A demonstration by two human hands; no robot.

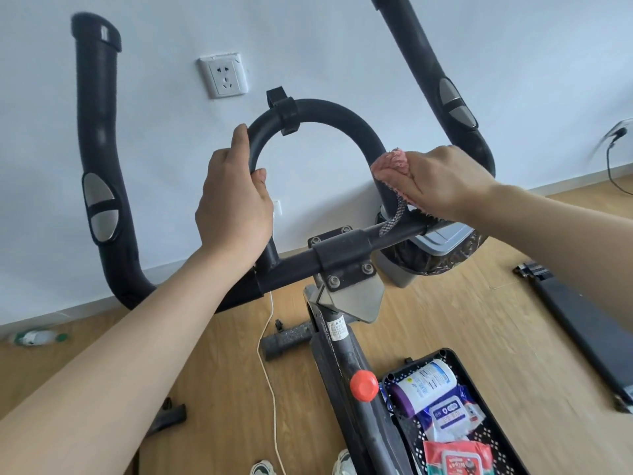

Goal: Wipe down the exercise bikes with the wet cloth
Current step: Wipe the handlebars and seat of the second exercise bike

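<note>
R hand is curled tight round the pink cloth, pressing the bunch vs the right leg of the loop bar at the centre of the bike. A tail of cloth hangs down to the crossbar.

L hand grips the loop's left leg, fingers over the outside, thumb inside. It's prob just steadying.

Key relation: from the cloth the bar runs up, arcs left past the clamp, then drops to the L hand. So its axis at the cloth is near upright, and the stretch left to wipe looks to lie up & left of the R hand, which is the one on the job.

Outer grips stand well apart either side, untouched. Basket of wipe packs sits on the floor beside the frame.
</note>
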